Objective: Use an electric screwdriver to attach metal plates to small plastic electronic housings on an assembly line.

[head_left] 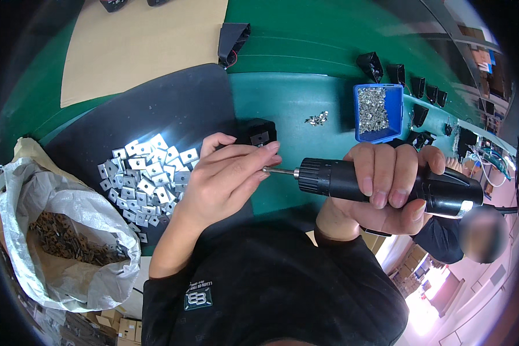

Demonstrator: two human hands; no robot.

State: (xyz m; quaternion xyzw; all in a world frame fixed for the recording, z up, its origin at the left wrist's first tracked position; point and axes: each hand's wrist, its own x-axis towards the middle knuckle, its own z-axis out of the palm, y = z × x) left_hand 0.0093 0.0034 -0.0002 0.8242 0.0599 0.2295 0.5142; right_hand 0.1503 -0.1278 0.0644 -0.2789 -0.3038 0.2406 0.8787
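Observation:
My right hand (389, 184) is wrapped round a black electric screwdriver (328, 177), held level with its bit pointing left. My left hand (228, 176) is closed in a pinch at the tip of the bit, on a small shiny piece (266, 169) that looks like a screw; the fingers partly hide it. Just beyond the left fingertips sits a black housing (258, 131) with a flat metal clip (260, 138) on it. Left of that hand, a pile of silvery metal clips (150, 173), each with a hole, is spread on a black mat (207, 86).
A blue bin (394, 109) of small metal fasteners stands at the right, with a few loose fasteners (317, 119) beside it. Several black housings (370, 66) line the far right. Cardboard (138, 46) lies at the back left. A white sack (26, 213) of brownish clips stands at left.

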